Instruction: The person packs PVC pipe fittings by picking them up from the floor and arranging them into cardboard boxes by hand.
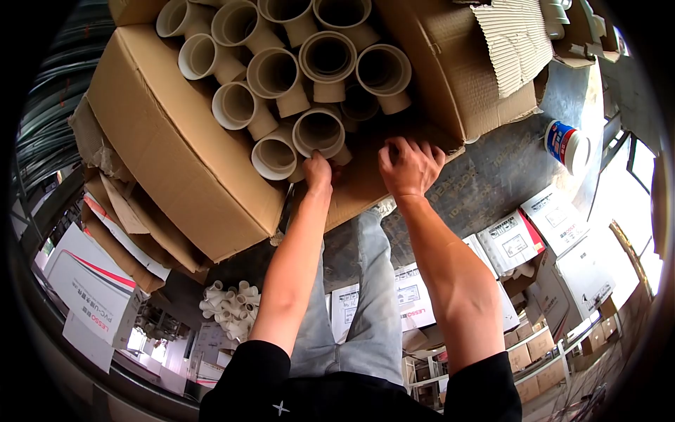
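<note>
A large open cardboard box holds several white plastic pipe tees, stacked with their round mouths toward me. My left hand is closed at the lower rim of the nearest tee, thumb and fingertips against it. Another tee lies just left of that hand. My right hand is at the box's lower front edge, on the right. Its fingers are curled over the cardboard, and what they hold, if anything, is hidden.
A corrugated cardboard piece hangs at the box's right side. On the dark surface to the right lies a blue-and-white tub. White printed cartons stand below. A pile of small white fittings is at lower left, near flattened cardboard.
</note>
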`<act>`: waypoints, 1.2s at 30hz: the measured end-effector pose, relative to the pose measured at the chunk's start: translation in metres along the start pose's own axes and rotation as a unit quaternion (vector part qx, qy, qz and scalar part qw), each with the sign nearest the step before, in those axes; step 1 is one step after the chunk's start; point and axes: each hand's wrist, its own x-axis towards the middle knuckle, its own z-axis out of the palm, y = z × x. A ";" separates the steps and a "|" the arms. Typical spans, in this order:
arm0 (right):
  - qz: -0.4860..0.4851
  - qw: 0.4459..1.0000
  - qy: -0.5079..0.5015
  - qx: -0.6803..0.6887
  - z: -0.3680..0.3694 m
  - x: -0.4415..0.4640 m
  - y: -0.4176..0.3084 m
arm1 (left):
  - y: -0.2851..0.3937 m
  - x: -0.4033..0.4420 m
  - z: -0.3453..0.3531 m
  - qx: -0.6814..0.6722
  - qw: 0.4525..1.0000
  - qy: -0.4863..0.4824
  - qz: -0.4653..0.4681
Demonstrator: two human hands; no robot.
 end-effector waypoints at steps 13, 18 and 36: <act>-0.001 1.000 0.012 0.010 -0.003 0.001 -0.001 | -0.004 0.001 -0.014 0.062 0.995 0.040 0.068; -0.010 0.999 0.037 0.028 0.000 0.002 -0.002 | 0.010 -0.030 -0.023 0.073 0.997 0.019 0.013; -0.050 0.935 0.155 0.314 -0.037 -0.052 0.089 | -0.096 -0.126 0.039 0.422 0.614 -0.234 0.625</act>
